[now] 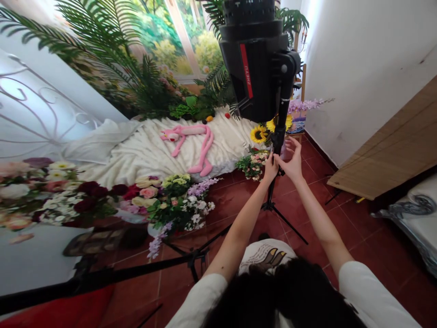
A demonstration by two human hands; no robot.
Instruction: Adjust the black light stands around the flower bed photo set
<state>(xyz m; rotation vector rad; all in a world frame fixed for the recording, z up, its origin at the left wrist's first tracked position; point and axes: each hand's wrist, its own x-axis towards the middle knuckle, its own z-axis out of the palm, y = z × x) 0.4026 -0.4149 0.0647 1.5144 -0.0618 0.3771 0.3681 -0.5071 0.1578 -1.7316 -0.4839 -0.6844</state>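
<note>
A black studio light with a red stripe is mounted on top of a black light stand, right of centre. My left hand is closed round the stand's pole below the light. Beside it, my right hand has its fingers apart and curved, the thumb reaching toward the pole near my left fingers. Whether that thumb touches the pole, I cannot tell. Part of the pole is hidden behind my hands. Below them, the stand's legs spread over the red tiled floor.
A pink plush toy lies on a cream blanket behind the stand. Artificial flowers fill the left; sunflowers stand near the pole. Another black stand crosses the lower left. A wooden panel leans at the right.
</note>
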